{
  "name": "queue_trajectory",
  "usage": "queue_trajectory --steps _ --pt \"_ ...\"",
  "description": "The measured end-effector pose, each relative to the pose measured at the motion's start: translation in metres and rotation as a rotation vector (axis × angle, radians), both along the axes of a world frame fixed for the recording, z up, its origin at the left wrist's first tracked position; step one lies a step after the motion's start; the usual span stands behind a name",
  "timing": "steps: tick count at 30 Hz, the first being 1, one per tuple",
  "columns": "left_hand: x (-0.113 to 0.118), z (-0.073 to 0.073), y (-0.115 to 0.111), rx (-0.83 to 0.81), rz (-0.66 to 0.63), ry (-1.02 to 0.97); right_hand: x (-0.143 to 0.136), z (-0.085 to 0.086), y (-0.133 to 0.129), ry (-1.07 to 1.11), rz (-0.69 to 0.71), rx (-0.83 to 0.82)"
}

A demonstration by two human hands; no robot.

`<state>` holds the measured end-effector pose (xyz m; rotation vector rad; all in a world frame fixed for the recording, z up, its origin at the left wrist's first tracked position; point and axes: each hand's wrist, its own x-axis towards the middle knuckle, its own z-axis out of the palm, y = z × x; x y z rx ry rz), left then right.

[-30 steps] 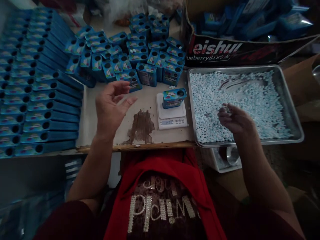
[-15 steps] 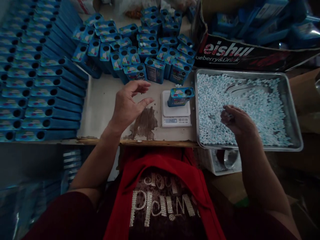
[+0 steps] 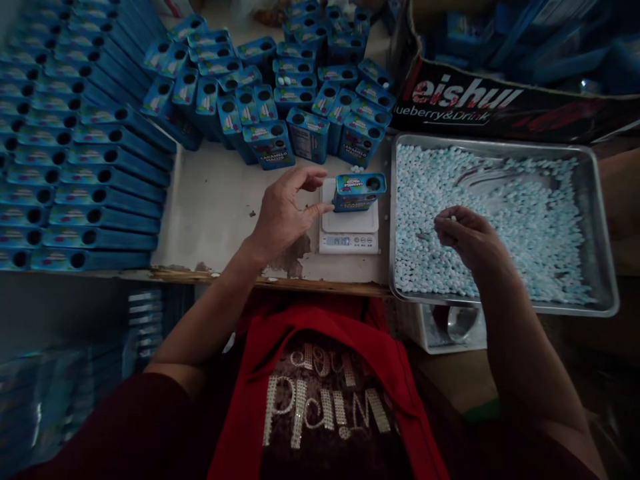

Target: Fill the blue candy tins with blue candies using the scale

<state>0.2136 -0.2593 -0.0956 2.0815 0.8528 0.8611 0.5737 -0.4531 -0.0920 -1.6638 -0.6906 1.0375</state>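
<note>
A blue candy box (image 3: 358, 193) with a round hole in its top stands on a small white scale (image 3: 350, 243) with a lit display. My left hand (image 3: 290, 210) is just left of the box, thumb and fingers apart, nothing between them; its fingertips come near the box's left side. Over the metal tray (image 3: 611, 267) of small pale blue and white candies (image 3: 430, 267), my right hand (image 3: 467, 237) is pinched, with a small white candy (image 3: 453, 218) at its fingertips. A few loose candies (image 3: 358, 169) lie behind the scale.
Rows of blue boxes (image 3: 100, 193) fill the left side of the table (image 3: 210, 213). More open-holed boxes (image 3: 270, 143) stand behind the scale. A black carton (image 3: 500, 100) holding blue packs is behind the tray. Below the tray's front edge sits a white container (image 3: 430, 327).
My left hand has moved right, up to the box on the scale. My right hand has shifted slightly left and a candy now shows in its fingers. The scale's reading has changed.
</note>
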Motion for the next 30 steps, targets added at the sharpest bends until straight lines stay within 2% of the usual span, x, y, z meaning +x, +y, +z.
queue_trajectory --steps 3,8,12,15,19,23,26,30 --pt "0.009 -0.013 0.000 -0.035 0.037 0.007 -0.006 0.004 0.003 -0.047 0.006 0.030" --pt "0.026 -0.032 -0.002 -0.116 0.047 -0.025 -0.010 0.019 0.003 -0.053 -0.015 0.071" --pt "0.033 -0.036 -0.003 -0.114 0.034 -0.036 -0.006 0.023 0.003 0.065 -0.044 0.053" --pt "0.036 -0.038 -0.004 -0.113 0.023 -0.042 -0.013 0.026 0.009 0.087 0.002 0.028" --pt "0.042 -0.041 -0.007 -0.125 0.012 -0.055 -0.038 0.044 0.036 -0.049 0.195 0.126" --pt "0.035 -0.038 -0.006 -0.129 0.010 -0.073 -0.060 0.076 0.079 -0.456 0.495 0.265" --pt "0.018 -0.033 0.001 -0.162 0.023 -0.053 -0.067 0.094 0.105 -0.685 0.658 0.236" --pt "-0.002 -0.029 0.015 -0.216 0.024 -0.060 -0.065 0.102 0.121 -0.817 0.799 0.131"
